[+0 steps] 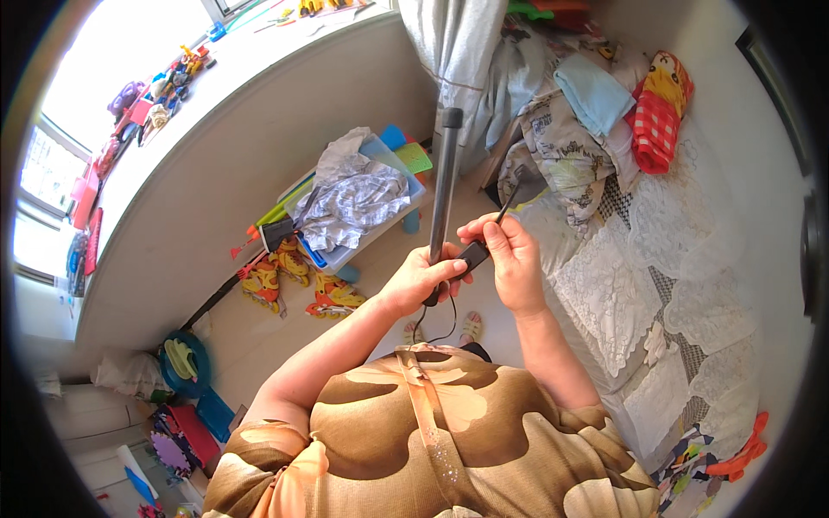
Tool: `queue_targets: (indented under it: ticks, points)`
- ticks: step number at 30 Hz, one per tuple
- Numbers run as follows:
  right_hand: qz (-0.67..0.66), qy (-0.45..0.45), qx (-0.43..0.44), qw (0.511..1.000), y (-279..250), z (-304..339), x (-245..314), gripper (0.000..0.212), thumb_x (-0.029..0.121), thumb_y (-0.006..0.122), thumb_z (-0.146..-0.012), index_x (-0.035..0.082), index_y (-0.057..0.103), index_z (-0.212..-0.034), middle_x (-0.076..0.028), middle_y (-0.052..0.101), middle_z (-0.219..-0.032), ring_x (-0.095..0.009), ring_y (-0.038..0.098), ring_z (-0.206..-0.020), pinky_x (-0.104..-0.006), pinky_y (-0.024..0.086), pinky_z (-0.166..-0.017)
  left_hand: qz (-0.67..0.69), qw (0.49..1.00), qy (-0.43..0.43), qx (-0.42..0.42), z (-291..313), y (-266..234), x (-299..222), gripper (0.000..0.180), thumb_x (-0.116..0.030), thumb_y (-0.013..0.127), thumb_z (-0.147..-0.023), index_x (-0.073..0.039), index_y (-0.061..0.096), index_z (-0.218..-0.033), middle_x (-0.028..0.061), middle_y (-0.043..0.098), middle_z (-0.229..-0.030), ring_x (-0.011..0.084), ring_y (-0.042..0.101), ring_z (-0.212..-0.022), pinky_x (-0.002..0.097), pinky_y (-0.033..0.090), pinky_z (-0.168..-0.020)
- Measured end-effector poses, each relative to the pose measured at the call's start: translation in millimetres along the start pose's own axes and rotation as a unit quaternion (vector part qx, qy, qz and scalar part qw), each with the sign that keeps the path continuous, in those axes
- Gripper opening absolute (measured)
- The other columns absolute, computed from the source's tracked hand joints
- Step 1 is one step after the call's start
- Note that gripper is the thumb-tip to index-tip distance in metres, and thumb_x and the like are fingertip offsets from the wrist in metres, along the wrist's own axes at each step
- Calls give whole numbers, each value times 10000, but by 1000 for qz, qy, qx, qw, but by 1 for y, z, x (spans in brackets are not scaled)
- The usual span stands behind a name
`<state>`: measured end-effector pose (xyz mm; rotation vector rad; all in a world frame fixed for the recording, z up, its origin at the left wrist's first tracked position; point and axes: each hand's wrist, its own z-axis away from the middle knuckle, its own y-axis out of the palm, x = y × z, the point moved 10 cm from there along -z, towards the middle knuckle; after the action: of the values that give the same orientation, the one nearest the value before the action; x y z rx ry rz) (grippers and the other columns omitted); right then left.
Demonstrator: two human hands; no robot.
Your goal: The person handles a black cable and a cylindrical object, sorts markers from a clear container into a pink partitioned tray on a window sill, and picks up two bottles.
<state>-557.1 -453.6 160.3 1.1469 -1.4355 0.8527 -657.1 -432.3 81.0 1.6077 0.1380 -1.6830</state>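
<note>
A dark grey pole (445,181) with a black cap stands up from my left hand (423,281), whose fingers are closed round its lower part. A small black box (473,255) lies between my two hands, its near end against my left fingers. My right hand (515,259) is closed at the box's far end, thumb and fingers pinched together. A thin black stick-like piece (509,204) juts up out of the right fingers; whether it joins the box is hidden. Below my left hand a thin black cable (452,321) hangs in a loop before my shirt.
Left of the pole, a clear plastic bin (367,229) holds crumpled patterned cloth (354,194). Orange-yellow roller skates (335,296) stand on the floor beside it. To the right is a bed with lace covers (604,289) and piled clothes (561,155). Toys (160,95) line the windowsill.
</note>
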Motion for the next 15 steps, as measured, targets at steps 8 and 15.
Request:
queue_targets:
  ticks: [8, 15]
  points:
    - [84, -47, 57, 994, 43, 8, 26, 163, 135, 508, -960, 18, 609, -910, -41, 633, -780, -111, 583, -673, -255, 489, -599, 43, 998, 37, -28, 28, -13, -8, 301, -263, 651, -862, 4, 580, -980, 52, 604, -767, 91, 550, -590, 215, 428, -500]
    - [82, -68, 99, 989, 55, 9, 29, 101, 79, 539, -931, 15, 605, -889, -54, 609, -746, -117, 579, -630, -257, 471, -528, 61, 996, 40, -49, 33, -23, 0, 232, -194, 623, -865, -5, 601, -999, 62, 652, -835, 70, 549, -603, 209, 444, -525]
